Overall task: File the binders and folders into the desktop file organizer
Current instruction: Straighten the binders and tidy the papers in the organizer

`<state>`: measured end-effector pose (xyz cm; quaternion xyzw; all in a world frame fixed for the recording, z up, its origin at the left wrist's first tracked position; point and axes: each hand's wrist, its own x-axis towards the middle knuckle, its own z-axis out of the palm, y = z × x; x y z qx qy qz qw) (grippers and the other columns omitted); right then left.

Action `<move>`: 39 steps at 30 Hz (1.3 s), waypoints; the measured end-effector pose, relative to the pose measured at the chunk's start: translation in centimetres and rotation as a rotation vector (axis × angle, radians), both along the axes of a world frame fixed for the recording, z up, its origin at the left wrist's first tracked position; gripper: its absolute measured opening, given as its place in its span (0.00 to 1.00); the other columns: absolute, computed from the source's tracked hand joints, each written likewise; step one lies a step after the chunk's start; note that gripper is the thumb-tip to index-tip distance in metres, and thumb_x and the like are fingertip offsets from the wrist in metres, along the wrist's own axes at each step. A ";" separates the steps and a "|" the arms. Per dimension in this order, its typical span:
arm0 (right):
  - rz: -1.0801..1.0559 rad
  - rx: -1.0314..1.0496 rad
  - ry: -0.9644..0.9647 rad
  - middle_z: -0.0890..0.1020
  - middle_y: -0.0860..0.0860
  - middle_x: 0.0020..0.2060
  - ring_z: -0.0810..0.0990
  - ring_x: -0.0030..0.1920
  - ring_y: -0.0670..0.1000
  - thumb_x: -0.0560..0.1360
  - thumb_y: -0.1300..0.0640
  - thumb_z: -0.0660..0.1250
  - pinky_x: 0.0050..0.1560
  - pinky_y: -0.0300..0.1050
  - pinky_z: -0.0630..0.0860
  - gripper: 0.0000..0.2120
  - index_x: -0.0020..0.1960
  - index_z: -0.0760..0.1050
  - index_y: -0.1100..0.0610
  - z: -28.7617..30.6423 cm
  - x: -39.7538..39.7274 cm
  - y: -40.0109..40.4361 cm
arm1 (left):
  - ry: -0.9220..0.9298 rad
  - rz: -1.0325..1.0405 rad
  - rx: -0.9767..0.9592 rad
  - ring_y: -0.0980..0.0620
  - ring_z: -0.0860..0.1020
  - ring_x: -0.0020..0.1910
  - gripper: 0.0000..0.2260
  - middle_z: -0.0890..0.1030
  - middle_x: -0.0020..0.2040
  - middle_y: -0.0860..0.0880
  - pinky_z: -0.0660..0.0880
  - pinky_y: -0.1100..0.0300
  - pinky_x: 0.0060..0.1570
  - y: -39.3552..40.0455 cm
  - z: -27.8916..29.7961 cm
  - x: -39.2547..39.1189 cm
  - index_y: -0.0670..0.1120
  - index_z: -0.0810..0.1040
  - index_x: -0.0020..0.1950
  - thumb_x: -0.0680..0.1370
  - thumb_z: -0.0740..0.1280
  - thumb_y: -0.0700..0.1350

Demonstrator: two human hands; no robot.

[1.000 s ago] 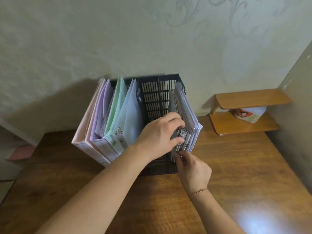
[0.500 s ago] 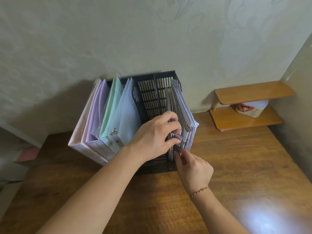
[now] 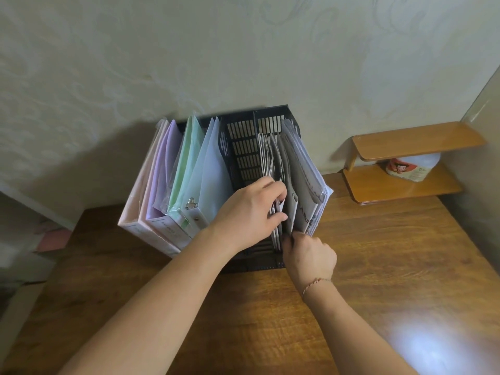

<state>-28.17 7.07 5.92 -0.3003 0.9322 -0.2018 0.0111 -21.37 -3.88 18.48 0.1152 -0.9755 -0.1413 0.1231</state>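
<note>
A black slotted file organizer (image 3: 243, 139) stands on the wooden desk against the wall. Its left slots hold pastel binders (image 3: 173, 169): pink, purple, green and pale blue. The right slot holds several grey and white folders (image 3: 300, 171), fanned apart. My left hand (image 3: 251, 212) reaches across the middle slot and grips the front edges of a few of these folders. My right hand (image 3: 308, 253) pinches the lower front corner of a folder in the same slot.
A small two-tier wooden shelf (image 3: 411, 142) sits at the back right with a white packet (image 3: 411, 169) on its lower tier. The wooden desk (image 3: 392, 266) spreads right and in front. A wall corner rises at far right.
The folders in the right slot have been spread apart into separate groups. My left hand's fingers have moved in between them; my right hand stays at the lower front corner.
</note>
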 end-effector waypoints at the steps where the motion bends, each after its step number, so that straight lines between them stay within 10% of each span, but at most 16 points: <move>1: 0.020 0.039 -0.017 0.83 0.51 0.36 0.81 0.36 0.58 0.80 0.47 0.56 0.32 0.43 0.69 0.15 0.42 0.77 0.52 0.2 -0.2 -0.1 | -0.004 -0.002 0.011 0.51 0.74 0.39 0.11 0.73 0.49 0.53 0.75 0.55 0.40 0.0 0.0 0.0 0.48 0.71 0.50 0.75 0.71 0.49; 10: 0.228 0.115 -0.070 0.83 0.50 0.39 0.83 0.40 0.56 0.77 0.51 0.57 0.34 0.44 0.70 0.09 0.45 0.75 0.52 -1.2 1.1 1.2 | -0.006 -0.031 0.099 0.51 0.76 0.56 0.29 0.74 0.61 0.52 0.76 0.56 0.56 0.2 -0.5 0.6 0.53 0.65 0.71 0.73 0.72 0.54; 21: 0.265 0.119 0.051 0.83 0.52 0.32 0.82 0.32 0.56 0.81 0.41 0.51 0.32 0.47 0.78 0.21 0.47 0.75 0.54 -2.5 0.8 0.2 | 0.079 -0.041 0.150 0.55 0.74 0.58 0.26 0.75 0.61 0.52 0.71 0.63 0.61 -0.7 -1.6 1.3 0.50 0.72 0.69 0.72 0.74 0.43; 30: 0.299 0.235 0.021 0.83 0.51 0.38 0.83 0.38 0.56 0.82 0.40 0.49 0.35 0.45 0.77 0.21 0.48 0.75 0.52 -2.6 0.2 -0.4 | 0.512 0.152 0.324 0.61 0.79 0.45 0.30 0.74 0.64 0.48 0.78 0.70 0.50 0.1 -6.1 2.3 0.49 0.71 0.67 0.69 0.77 0.38; 35: 0.290 0.299 -0.014 0.84 0.52 0.44 0.83 0.45 0.58 0.82 0.51 0.53 0.41 0.47 0.78 0.14 0.54 0.76 0.55 -2.5 0.5 -0.5 | 0.030 0.342 0.386 0.53 0.81 0.48 0.19 0.84 0.50 0.52 0.81 0.51 0.50 0.3 -9.7 2.2 0.50 0.81 0.57 0.71 0.72 0.59; 39: 0.325 0.395 -0.030 0.84 0.52 0.47 0.83 0.47 0.57 0.80 0.61 0.54 0.39 0.45 0.74 0.12 0.56 0.75 0.54 -2.5 0.4 -0.9 | -0.172 0.387 0.353 0.48 0.79 0.45 0.14 0.82 0.44 0.47 0.77 0.51 0.46 1.0 -11.4 2.0 0.44 0.81 0.45 0.77 0.67 0.55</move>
